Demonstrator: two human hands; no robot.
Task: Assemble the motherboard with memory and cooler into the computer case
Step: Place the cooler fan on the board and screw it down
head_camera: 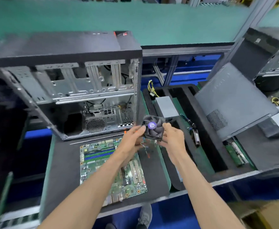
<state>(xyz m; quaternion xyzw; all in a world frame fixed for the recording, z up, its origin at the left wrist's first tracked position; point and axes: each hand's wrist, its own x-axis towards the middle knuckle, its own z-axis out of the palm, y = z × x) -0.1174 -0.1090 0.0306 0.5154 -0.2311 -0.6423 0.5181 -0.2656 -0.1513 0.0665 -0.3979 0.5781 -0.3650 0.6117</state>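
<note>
The light is bright and even, coming from above, and shadows are soft. The whole view is a little blurred, strongest at the edges. The wide lens bends straight lines near the borders.

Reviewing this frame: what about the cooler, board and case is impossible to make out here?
- Cooler underside, head view: hidden by its own fan and both hands, left hand, right hand.
- Motherboard socket area: covered by the left forearm.
- Case left side: smeared by motion blur.
- Cooler cable connector: too small and blurred.
</note>
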